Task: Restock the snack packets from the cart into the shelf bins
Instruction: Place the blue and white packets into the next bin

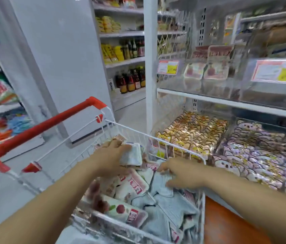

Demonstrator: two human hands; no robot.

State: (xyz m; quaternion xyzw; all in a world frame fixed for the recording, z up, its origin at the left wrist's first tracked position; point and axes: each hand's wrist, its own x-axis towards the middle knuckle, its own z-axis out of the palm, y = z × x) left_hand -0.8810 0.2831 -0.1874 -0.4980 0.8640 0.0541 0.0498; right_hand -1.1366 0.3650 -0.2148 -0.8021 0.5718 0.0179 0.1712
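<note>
A white wire cart [158, 138] with a red handle [38, 127] stands in front of me, filled with pink-and-white snack packets [130, 189], some lying face down. My left hand [110, 154] grips a small stack of packets [133, 155] near the cart's far side. My right hand [181, 175] reaches into the cart and its fingers curl on a face-down packet [161, 184]. On the upper shelf to the right, a clear bin [179, 83] holds a few of the same pink packets [216, 67].
Lower shelf bins hold yellow bear-shaped packets [191, 134] and purple-white packets [258, 155]. Price tags [167, 67] hang on the bin fronts. A white pillar [150, 67] stands behind the cart. Bottles and yellow packs fill far shelves [126, 62]. An orange base [226, 224] runs under the shelving.
</note>
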